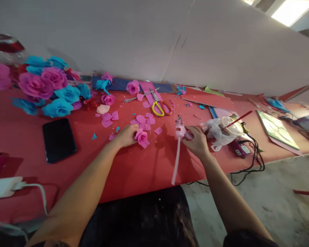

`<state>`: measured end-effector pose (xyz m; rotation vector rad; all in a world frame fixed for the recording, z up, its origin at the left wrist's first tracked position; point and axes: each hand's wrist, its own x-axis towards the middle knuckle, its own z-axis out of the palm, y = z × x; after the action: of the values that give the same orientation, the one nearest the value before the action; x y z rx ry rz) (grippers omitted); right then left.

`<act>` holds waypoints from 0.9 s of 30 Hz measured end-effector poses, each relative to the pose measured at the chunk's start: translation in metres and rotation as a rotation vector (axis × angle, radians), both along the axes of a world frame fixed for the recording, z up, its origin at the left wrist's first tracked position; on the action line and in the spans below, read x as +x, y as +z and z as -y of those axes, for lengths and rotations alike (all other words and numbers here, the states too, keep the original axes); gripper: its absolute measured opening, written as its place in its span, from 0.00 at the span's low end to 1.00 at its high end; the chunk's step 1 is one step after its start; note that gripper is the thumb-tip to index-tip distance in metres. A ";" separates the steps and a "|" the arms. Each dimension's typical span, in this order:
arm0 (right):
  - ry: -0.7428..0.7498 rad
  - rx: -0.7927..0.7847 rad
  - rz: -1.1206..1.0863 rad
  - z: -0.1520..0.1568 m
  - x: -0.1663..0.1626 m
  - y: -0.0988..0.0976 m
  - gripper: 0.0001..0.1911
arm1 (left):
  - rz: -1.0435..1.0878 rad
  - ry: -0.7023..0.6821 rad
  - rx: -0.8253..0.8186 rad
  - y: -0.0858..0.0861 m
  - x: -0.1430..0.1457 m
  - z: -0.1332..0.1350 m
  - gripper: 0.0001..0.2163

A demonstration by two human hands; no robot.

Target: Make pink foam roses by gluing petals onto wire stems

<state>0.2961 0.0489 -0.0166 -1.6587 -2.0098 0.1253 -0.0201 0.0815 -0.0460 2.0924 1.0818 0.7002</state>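
A small pink paper rose (141, 137) is pinched in my left hand (128, 136), just above the red tabletop. Beneath and behind it are loose pink paper petals (141, 119). My right hand (196, 142) is closed around the handle of a hot glue gun (180, 131). Its nozzle points toward the wall, and a long whitish glue stick (176, 161) sticks out of its back toward me. My fingers partly hide the handle. Scissors with yellow and orange handles (158, 108) lie open beyond the petals, near another pink paper rose (133, 87).
A bunch of pink and blue paper flowers (59, 107) stands at the left, behind a black phone (59, 140). A white charger (5, 187) lies at front left. Right of my right hand are a plastic bag (218, 137), a lidded cup (232, 126) and black cables (259, 161).
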 end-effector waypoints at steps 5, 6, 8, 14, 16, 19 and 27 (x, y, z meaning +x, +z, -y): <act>0.200 -0.351 -0.241 0.038 -0.011 0.008 0.12 | -0.016 -0.029 0.025 -0.005 -0.002 -0.005 0.12; 0.248 -0.406 -0.264 0.043 -0.016 0.008 0.12 | -0.017 -0.034 0.020 -0.006 -0.002 -0.006 0.12; 0.329 -0.479 -0.306 0.050 -0.026 0.006 0.13 | -0.021 -0.049 0.006 -0.006 -0.003 -0.007 0.12; 0.391 -0.550 -0.412 0.045 -0.052 0.002 0.14 | -0.042 -0.051 -0.026 -0.003 -0.002 -0.007 0.12; 0.403 -0.548 -0.411 0.041 -0.057 0.003 0.14 | -0.044 -0.046 -0.013 -0.003 -0.002 -0.006 0.13; 0.438 -0.548 -0.394 0.037 -0.062 0.005 0.16 | -0.046 -0.050 0.005 -0.004 -0.002 -0.007 0.14; 0.386 -0.543 -0.326 0.036 -0.058 0.003 0.15 | -0.027 -0.032 -0.010 -0.006 -0.003 -0.007 0.11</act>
<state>0.2376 0.0128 -0.0134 -1.3860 -2.1169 1.0891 -0.0235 0.0887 -0.0524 2.1119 1.0619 0.6521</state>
